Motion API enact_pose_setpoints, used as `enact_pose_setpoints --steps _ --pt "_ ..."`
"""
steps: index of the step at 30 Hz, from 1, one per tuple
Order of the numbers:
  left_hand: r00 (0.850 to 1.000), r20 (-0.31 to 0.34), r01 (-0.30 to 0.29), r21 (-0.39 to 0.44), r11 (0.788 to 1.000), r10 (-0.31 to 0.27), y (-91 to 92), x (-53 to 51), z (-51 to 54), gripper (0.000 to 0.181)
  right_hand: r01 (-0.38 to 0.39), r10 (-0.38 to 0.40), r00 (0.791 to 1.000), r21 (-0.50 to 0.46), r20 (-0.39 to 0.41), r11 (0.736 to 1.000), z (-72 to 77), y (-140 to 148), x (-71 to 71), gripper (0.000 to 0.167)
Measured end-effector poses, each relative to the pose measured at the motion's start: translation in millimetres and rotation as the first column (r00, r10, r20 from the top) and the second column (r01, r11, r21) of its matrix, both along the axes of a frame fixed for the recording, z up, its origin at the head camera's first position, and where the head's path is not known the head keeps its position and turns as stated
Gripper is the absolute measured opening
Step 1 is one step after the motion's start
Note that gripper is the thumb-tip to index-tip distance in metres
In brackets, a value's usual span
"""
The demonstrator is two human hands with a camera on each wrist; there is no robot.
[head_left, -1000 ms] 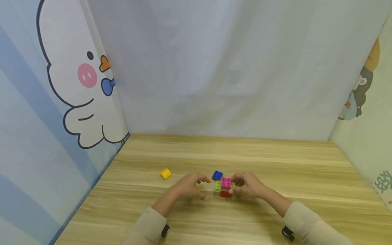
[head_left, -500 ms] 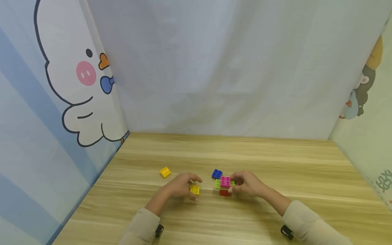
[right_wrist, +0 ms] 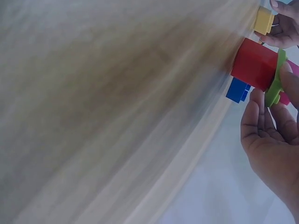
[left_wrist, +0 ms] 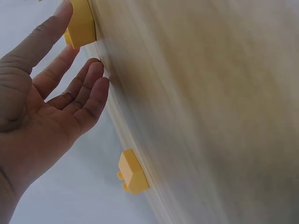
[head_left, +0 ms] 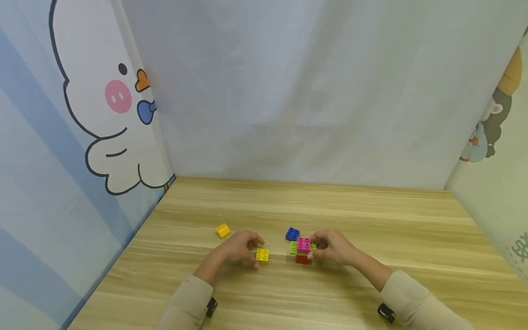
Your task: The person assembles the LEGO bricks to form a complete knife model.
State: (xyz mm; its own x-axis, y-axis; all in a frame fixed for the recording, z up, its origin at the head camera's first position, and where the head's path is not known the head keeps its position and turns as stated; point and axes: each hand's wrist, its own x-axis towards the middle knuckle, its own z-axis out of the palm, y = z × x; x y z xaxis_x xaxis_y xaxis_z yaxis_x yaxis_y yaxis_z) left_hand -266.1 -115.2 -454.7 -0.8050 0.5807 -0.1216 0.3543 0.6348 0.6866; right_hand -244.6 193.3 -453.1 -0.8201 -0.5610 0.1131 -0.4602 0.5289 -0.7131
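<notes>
The right hand [head_left: 335, 248] grips the brick stack [head_left: 303, 245]; the left hand [head_left: 236, 248], thumb and fingers parted beside the yellow four-stud brick [head_left: 262, 255], should likely pinch opposite sides squarely.

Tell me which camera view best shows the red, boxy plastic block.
The right wrist view: there the red, boxy plastic block appears large, with a broad side exposed. The head view shows only a small strip of it below the square pink plastic brick; the left wrist view doesn't show it.
</notes>
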Motion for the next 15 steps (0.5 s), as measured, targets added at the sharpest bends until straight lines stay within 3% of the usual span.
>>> enact_pose_setpoints --steps 5,15 --pt "1.0 0.016 -0.017 -0.026 1.0 0.018 0.5 -3.8 -0.6 0.047 0.0 0.0 1.0 0.004 0.0 1.0 -0.2 0.5 -0.9 0.032" --pt "1.0 -0.013 -0.026 -0.012 1.0 0.026 0.6 -7.7 -2.8 0.033 0.007 -0.007 1.0 -0.002 0.018 1.0 -2.7 0.3 -4.5 0.035"
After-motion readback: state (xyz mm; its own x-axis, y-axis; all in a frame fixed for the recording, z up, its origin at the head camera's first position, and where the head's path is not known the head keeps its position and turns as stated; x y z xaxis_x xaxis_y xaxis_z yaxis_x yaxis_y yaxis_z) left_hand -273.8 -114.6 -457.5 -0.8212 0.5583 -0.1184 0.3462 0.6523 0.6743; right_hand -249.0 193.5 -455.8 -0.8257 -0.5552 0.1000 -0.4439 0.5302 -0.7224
